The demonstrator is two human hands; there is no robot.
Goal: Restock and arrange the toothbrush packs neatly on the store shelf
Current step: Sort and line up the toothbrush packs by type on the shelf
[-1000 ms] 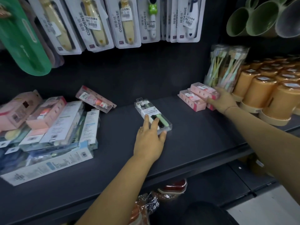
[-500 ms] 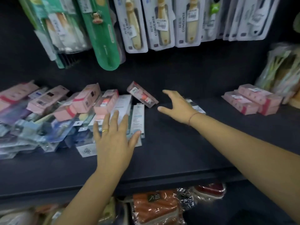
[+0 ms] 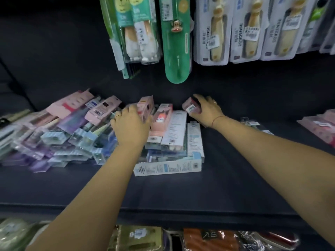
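Both hands reach deep onto the shelf (image 3: 163, 192). On top of the pile (image 3: 63, 138) of toothbrush packs sits the left hand (image 3: 130, 127), a ring on one finger, its fingers curled round a pink pack (image 3: 146, 105) that stands tilted near the back edge. Just right of the pile, the right hand (image 3: 206, 111) grasps a small pack (image 3: 190, 107), also tilted and close to the back edge; a red thread circles that wrist. The pile sprawls over the left half of the shelf, packs lying crosswise on one another, with a white box (image 3: 167, 167) at its front, roughly parallel to the front edge. A clear pack (image 3: 253, 124) lies behind the right forearm, and more pink packs (image 3: 320, 127) sit at the right edge. Above hang carded brushes (image 3: 212, 33) and a green case (image 3: 176, 44).
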